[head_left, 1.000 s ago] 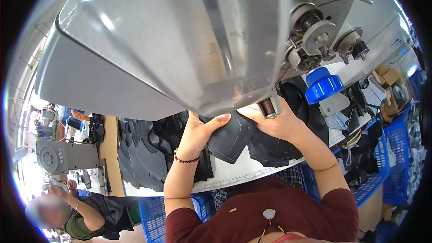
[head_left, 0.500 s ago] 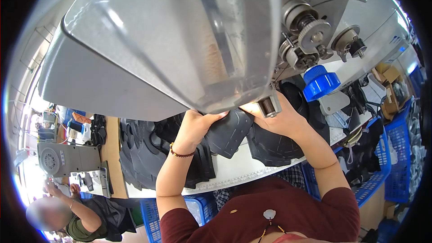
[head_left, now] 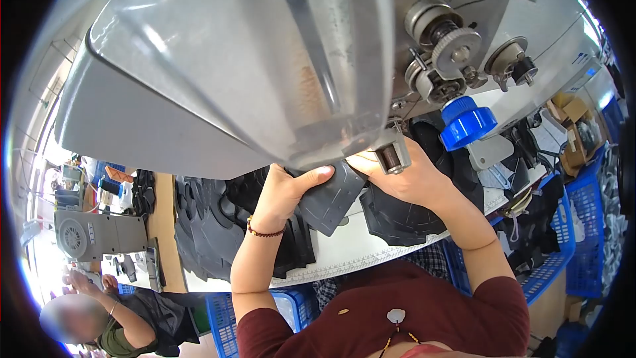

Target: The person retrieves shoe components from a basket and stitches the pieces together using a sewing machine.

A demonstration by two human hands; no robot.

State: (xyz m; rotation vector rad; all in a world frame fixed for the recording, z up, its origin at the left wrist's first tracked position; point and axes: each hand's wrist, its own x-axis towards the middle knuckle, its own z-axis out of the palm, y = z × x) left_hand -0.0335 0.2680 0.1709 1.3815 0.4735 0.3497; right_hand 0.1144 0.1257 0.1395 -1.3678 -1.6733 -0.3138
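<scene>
Under the sewing machine head, a flat black cut piece with short light stitch marks is in my two hands. My left hand pinches its left side, thumb on top and the other fingers out of sight beneath. My right hand is at its upper right edge, its fingertips partly hidden behind the machine's metal presser part. Below my right hand lies another stack of black pieces. A pile of similar black pieces rests left of my left hand.
A blue knob and tension discs jut from the machine. A ruler strip runs along the white table's front edge. Blue crates stand at right, another crate below. A co-worker sits at left by another machine.
The black piece has turned slightly, its lower corner shifting left. Both hands have stayed near the same spot, the right one a little further left.
</scene>
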